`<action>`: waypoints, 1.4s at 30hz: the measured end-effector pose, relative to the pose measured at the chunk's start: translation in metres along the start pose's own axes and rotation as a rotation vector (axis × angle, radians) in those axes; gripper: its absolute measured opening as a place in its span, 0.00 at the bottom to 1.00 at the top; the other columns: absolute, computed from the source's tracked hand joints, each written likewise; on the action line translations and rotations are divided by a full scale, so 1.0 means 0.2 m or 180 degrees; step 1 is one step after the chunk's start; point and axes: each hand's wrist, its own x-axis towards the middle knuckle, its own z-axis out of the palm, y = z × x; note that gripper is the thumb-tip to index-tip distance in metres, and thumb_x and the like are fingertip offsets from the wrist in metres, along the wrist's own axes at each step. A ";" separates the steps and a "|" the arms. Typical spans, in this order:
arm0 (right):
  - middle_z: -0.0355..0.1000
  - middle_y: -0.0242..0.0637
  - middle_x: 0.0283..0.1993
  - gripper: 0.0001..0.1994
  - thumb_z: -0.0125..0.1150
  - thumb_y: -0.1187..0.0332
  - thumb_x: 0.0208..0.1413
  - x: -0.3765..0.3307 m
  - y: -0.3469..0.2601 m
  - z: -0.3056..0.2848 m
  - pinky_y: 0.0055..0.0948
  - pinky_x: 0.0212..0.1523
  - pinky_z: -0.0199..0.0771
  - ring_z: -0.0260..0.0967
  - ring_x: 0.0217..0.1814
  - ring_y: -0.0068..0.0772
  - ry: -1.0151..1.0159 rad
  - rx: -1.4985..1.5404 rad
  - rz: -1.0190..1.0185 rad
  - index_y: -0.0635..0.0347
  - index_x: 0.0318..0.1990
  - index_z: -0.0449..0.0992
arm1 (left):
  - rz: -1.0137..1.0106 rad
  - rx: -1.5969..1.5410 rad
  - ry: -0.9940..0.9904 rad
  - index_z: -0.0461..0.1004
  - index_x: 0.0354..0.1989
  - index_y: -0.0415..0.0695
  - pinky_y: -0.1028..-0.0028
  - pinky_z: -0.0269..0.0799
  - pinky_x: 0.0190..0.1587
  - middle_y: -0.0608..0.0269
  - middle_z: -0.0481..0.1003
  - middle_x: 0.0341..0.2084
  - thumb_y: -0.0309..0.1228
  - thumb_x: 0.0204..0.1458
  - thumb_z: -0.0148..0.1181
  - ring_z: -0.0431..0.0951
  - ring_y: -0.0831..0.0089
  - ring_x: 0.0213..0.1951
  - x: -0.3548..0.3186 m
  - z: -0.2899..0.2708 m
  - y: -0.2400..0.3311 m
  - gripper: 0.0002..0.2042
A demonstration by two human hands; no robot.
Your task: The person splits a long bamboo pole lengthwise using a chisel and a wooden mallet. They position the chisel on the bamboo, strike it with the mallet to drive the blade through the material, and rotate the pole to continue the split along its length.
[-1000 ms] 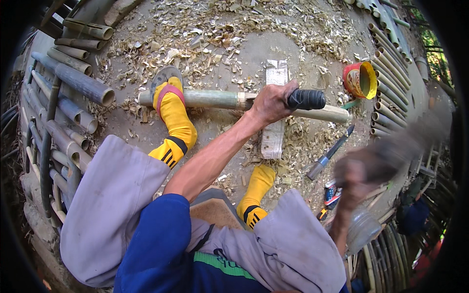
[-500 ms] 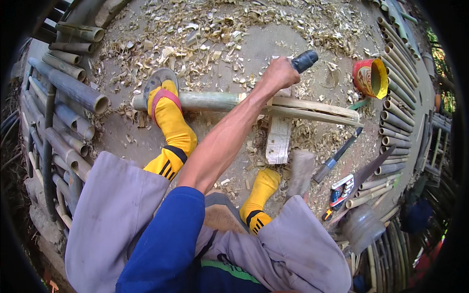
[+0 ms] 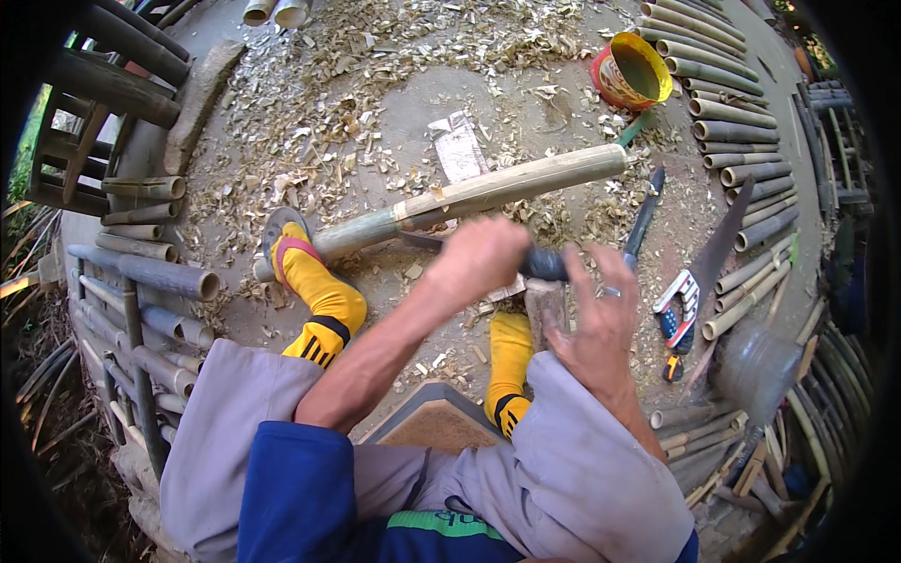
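Note:
A long bamboo pole [image 3: 521, 188] lies slantwise across a wooden block [image 3: 460, 150], with its left end under my left foot [image 3: 298, 267]. My left hand [image 3: 483, 258], blurred, is closed around a knife with a black handle [image 3: 544, 265]. Its dark blade [image 3: 420, 241] points left below the pole. At the free end of the handle is my right hand [image 3: 601, 314], fingers spread and curved; whether they touch it I cannot tell. An upright wooden piece [image 3: 547, 311] stands beside my right foot [image 3: 510, 361], partly behind my right hand.
A red and yellow tin [image 3: 631, 70] stands beyond the pole's right end. To the right lie a sheathed-looking dark tool [image 3: 646, 220] and a handsaw [image 3: 718, 253]. Bamboo lengths [image 3: 737, 122] line the right side; more [image 3: 150, 272] lie at left. Shavings [image 3: 366, 56] cover the ground.
The pole's right end has swung away from me, its split part no longer showing. My left hand has come nearer with the knife. My right hand has come into view.

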 end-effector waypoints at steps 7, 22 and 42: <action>0.71 0.48 0.23 0.23 0.65 0.68 0.40 -0.20 0.08 0.41 0.43 0.31 0.71 0.72 0.27 0.50 -0.1298 0.1337 0.0949 0.64 0.45 0.67 | 0.0797 -0.0409 0.1402 0.70 0.40 0.32 0.64 0.72 0.43 0.43 0.71 0.34 0.24 0.36 0.62 0.74 0.54 0.40 0.04 0.05 -0.03 0.19; 0.71 0.54 0.25 0.18 0.61 0.64 0.47 -0.19 -0.18 0.72 0.46 0.34 0.69 0.71 0.32 0.59 -0.0958 0.2092 0.1893 0.64 0.43 0.66 | -0.0189 -0.0800 0.1330 0.73 0.30 0.33 0.56 0.75 0.34 0.41 0.75 0.27 0.20 0.47 0.50 0.78 0.47 0.33 0.44 0.12 -0.11 0.06; 0.69 0.50 0.30 0.17 0.59 0.67 0.46 -0.54 0.14 0.50 0.44 0.32 0.67 0.69 0.32 0.51 -0.0359 0.1662 0.2486 0.63 0.41 0.63 | -0.0111 -0.0021 0.1216 0.75 0.35 0.38 0.58 0.73 0.33 0.44 0.74 0.28 0.24 0.44 0.57 0.76 0.52 0.31 0.50 0.11 -0.18 0.08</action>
